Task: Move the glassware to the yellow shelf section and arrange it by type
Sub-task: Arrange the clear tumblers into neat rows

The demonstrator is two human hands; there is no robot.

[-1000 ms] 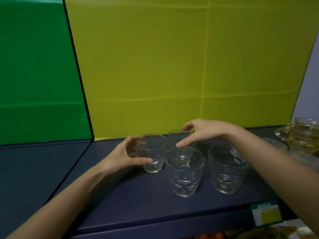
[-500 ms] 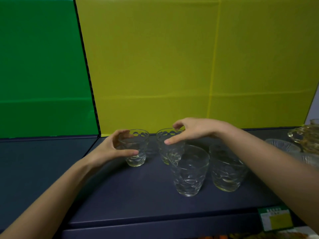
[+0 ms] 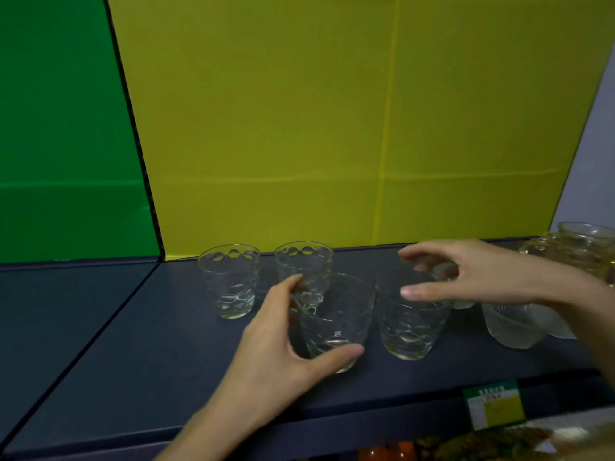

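On the shelf, the left hand clasps the front tumbler; the right hand, fingers spread, seemingly brushes the neighbouring tumbler at its rim.

One head-worn view looks forward and down, at arm's reach, onto the dark blue shelf board. It faces the yellow back panel at 12 o'clock. A clear dimpled glass tumbler sits mid-frame, and a green back panel lies at 10 o'clock.
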